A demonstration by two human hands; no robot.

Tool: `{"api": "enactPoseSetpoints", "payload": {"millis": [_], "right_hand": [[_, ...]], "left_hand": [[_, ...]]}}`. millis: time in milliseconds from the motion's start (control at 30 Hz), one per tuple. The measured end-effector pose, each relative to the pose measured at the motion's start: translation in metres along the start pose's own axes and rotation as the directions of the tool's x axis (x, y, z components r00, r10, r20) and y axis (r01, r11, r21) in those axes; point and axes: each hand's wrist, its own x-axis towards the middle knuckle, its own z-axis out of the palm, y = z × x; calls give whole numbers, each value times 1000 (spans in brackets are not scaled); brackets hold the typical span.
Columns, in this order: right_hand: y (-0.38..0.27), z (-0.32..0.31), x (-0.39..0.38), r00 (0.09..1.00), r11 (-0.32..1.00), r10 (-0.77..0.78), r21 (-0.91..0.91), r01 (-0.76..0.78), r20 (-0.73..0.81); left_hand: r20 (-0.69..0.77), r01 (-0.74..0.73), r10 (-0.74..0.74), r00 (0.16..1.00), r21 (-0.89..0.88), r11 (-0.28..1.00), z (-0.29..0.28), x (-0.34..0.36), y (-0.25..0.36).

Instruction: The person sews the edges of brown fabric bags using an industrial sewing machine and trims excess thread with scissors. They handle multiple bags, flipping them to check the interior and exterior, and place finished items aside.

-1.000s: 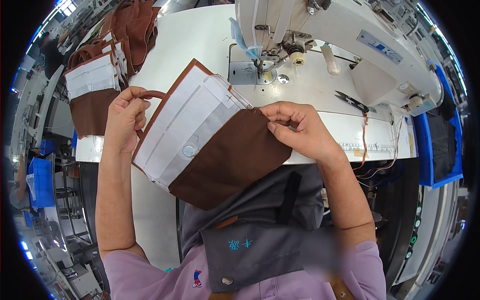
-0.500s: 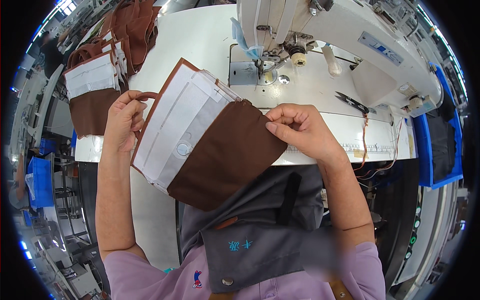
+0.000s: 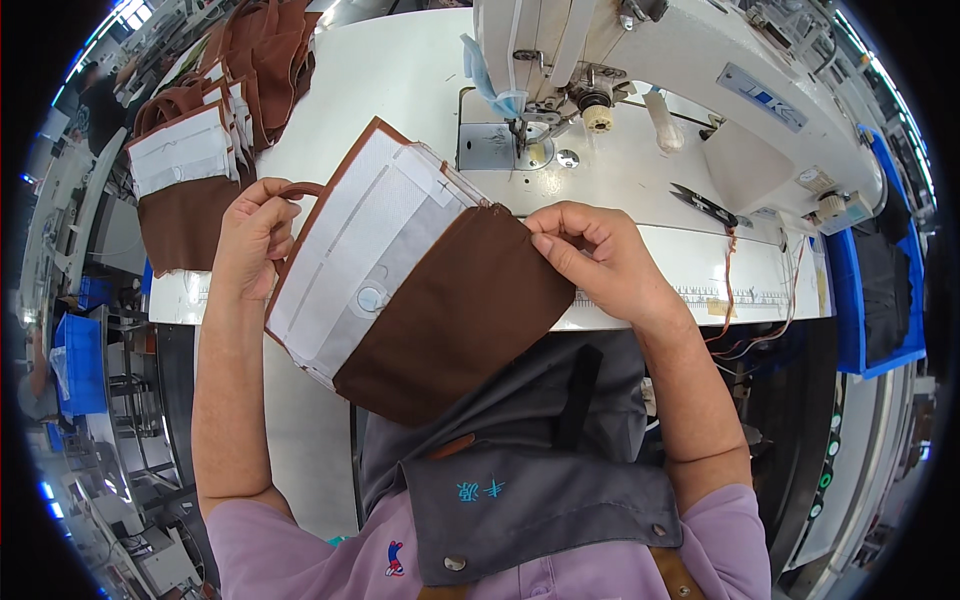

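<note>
Head view: your left hand point(image 3: 258, 238) is curled closed around the handle point(image 3: 304, 189) of a bag point(image 3: 450, 305). Your right hand point(image 3: 592, 258) pinches the bag's brown edge between thumb and fingertips, its other fingers loosely bent. The bag is tilted between your hands, over the near edge of the table point(image 3: 390, 60) and in front of your apron point(image 3: 545, 515). Its white panel point(image 3: 345, 215), with a round disc point(image 3: 371, 298) on it, lies toward your left hand; the brown part lies toward your right.

Beyond the bag stands the sewing machine point(image 3: 680, 55), its needle plate point(image 3: 487, 148) apart from the bag. Clippers point(image 3: 705, 206) lie to the right, near a ruler point(image 3: 745, 297) along the table edge. More bags point(image 3: 190, 225) are piled at the left, and a blue bin point(image 3: 852, 300) is at the far right.
</note>
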Motion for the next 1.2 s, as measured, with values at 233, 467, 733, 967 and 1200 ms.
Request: {"api": "enactPoseSetpoints", "payload": {"millis": [233, 467, 733, 967, 1200], "right_hand": [[-2, 0, 0, 999, 999, 14, 38, -16, 46], [-5, 2, 2, 999, 995, 17, -101, -13, 35], [-1, -2, 2, 990, 998, 23, -58, -15, 138], [-6, 4, 8, 999, 965, 12, -264, -1, 43], [-6, 6, 4, 992, 925, -114, -360, 123, 45]], "left_hand": [[-2, -4, 4, 1000, -6, 1000, 4, 0, -2], [35, 37, -37, 999, -10, 999, -1, 3, -5], [1, 76, -76, 997, 3, 997, -2, 5, -11], [0, 56, -56, 998, 11, 998, 4, 0, -6], [-10, 77, -77, 997, 42, 996, 4, 4, -9]]}}
